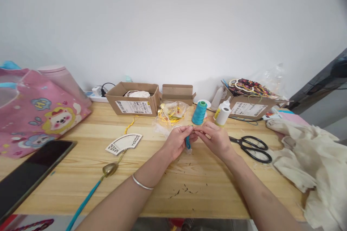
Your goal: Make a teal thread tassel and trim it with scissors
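Observation:
My left hand (176, 141) is closed on a short bundle of teal thread (187, 142) that hangs below its fingertips. Close against it, my right hand (214, 138) pinches at the top of the same thread, the fingertips nearly meeting. Just behind stands a teal thread spool (199, 113). A fan-shaped pale ornament (124, 143) lies to the left, with a yellow cord above and a brass-coloured cap (110, 169) below, from which a teal tassel (86, 202) runs toward the table edge. Black-handled scissors (253, 148) rest right of my right hand.
Against the wall stand a cardboard box (132, 99), a small open carton (177, 94) and a filled box (249, 106). Nearer are a plastic bag with yellow cords (172, 113) and a white spool (223, 116). A phone (32, 177) and pink bag (40, 112) lie left, cream cloth (320, 162) right.

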{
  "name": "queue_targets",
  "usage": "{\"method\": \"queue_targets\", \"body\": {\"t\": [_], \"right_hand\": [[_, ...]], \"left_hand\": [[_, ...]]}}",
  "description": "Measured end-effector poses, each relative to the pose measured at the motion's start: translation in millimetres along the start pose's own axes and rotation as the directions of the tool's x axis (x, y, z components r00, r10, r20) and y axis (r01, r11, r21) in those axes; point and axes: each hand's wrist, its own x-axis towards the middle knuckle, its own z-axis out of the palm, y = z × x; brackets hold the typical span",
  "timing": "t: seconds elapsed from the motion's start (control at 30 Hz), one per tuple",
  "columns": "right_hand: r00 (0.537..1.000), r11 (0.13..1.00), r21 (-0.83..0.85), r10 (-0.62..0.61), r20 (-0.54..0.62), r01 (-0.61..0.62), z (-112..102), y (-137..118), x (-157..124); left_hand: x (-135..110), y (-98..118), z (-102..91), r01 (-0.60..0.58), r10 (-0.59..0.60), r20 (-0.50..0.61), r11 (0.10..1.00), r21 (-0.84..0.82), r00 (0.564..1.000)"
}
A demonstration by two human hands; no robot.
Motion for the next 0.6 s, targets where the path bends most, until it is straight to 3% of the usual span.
{"method": "queue_targets", "body": {"t": [0.6], "right_hand": [[0.996,0.998,0.025,0.058,-0.075,-0.056,3.2,0.5,-2.0]], "left_hand": [[-4.1,2.4,2.4,0.053,-0.055,0.040,0.998,0.046,0.998]]}}
